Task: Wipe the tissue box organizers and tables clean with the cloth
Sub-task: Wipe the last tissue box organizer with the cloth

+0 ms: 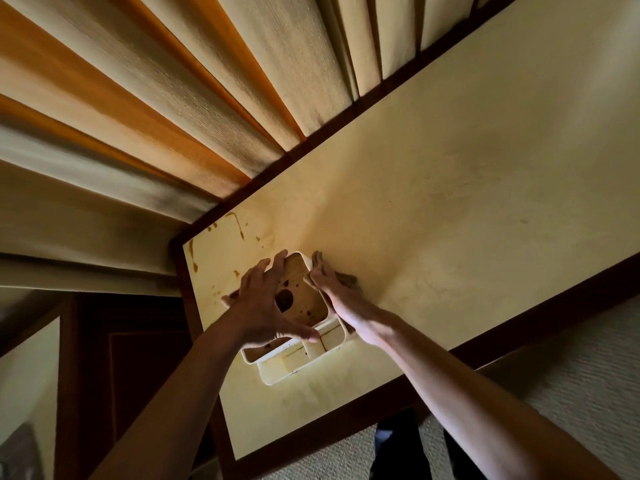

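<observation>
Curtains point(194, 98) hanging behind cream tabletop point(450, 168), brown stains point(237, 225) showing at far-left corner. Tissue box organizer point(304, 341) sitting near left end. Left hand point(263, 303) spreading over its top, fingers curled on edges. Right hand point(332, 285) pressing flat, fingers straight, against cloth point(348, 280), mostly hidden.

table point(450, 188) bare rightward, curtain point(173, 98) behind
</observation>
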Demonstrator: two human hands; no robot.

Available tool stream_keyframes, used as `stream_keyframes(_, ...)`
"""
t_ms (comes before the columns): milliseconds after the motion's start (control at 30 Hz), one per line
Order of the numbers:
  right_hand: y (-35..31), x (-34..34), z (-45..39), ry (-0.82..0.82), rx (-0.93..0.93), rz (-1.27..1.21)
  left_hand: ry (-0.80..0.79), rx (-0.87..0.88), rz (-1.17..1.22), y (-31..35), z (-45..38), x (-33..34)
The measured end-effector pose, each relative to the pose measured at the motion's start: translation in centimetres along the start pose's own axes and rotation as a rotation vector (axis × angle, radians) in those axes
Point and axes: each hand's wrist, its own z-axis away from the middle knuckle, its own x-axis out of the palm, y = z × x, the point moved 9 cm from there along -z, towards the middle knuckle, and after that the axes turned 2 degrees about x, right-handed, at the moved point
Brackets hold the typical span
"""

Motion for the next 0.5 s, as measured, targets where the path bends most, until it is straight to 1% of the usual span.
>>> stream_keyframes(133, -1.8, 0.9, -2.2, -0.017, -0.037, 0.022, -0.015, -0.007, -0.023, 0.3, 0.1, 0.0)
stream_keyframes(233, -2.9, 0.8, -2.8, 0.031, -0.124, 0.083, -0.025, -0.028, -0.044, 0.3, 0.1, 0.1)
stream_keyframes(400, -3.1, 0.8, -0.7, 0.019, -0.188, 0.015, -0.016, -0.034, -0.044, 0.0, 0.0, 0.2)
stream_keyframes(500, -2.4, 1.1, 1.3, -0.038, -0.209, 0.031, -0.015, -0.021, -0.023, 0.1, 0.0, 0.1)
